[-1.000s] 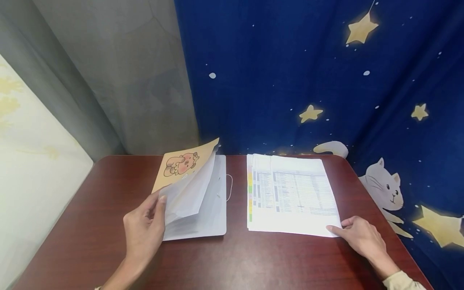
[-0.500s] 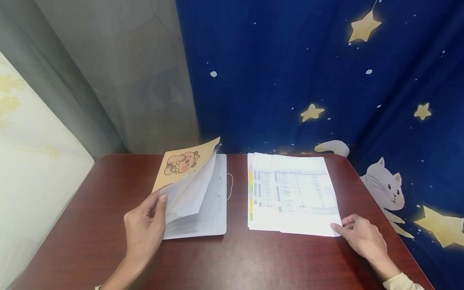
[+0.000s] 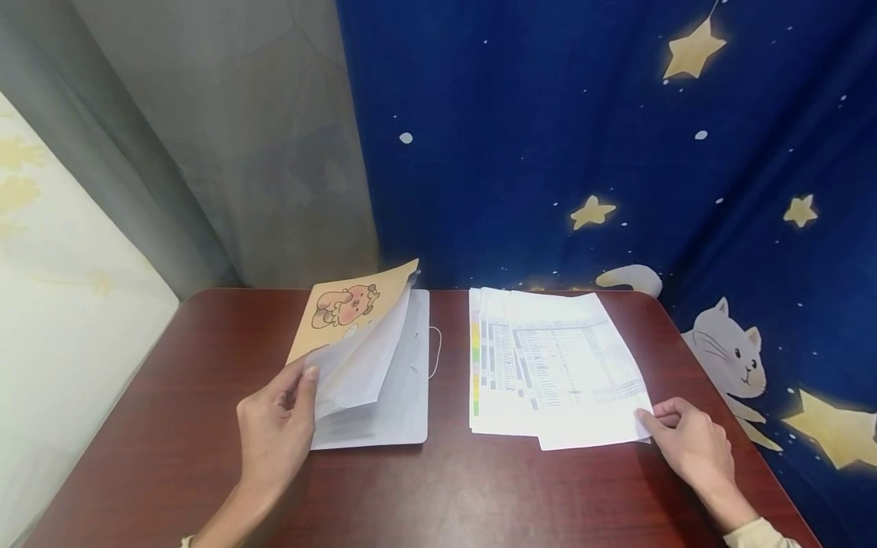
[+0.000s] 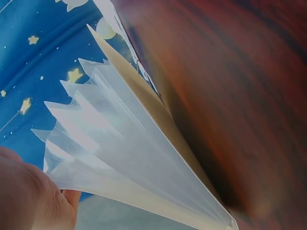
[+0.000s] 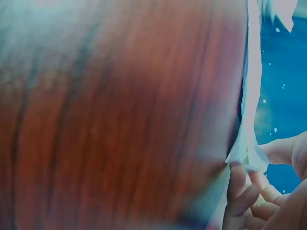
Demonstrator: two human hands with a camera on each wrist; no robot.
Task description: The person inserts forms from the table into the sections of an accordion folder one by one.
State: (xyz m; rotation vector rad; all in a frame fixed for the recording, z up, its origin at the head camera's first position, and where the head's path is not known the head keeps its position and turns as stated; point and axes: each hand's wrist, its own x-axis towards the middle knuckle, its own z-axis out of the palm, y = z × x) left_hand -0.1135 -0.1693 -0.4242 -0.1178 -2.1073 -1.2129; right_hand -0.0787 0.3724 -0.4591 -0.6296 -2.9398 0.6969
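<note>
An expanding file folder (image 3: 393, 380) with a tan cartoon cover (image 3: 346, 308) lies on the left of the red-brown table (image 3: 479, 487). My left hand (image 3: 296, 394) holds the cover and the front pockets lifted, thumb on the near edge. In the left wrist view the translucent pockets (image 4: 120, 143) fan out above my left hand (image 4: 29, 196). A stack of printed sheets (image 3: 507, 358) lies on the right. My right hand (image 3: 655, 415) pinches the near right corner of the top sheet (image 3: 589, 380), which sits askew on the stack. The right wrist view shows that corner (image 5: 247, 153) against my fingers (image 5: 239, 189).
A blue curtain (image 3: 617, 152) with stars and a white cat hangs behind and to the right of the table. A grey curtain (image 3: 260, 152) hangs at the back left. A thin white elastic cord (image 3: 435, 352) loops from the folder's right edge. The table's near edge lies between my forearms.
My right hand has pulled the top sheet's near corner toward me and to the right, turning it askew on the stack. The left hand and the folder have stayed in place.
</note>
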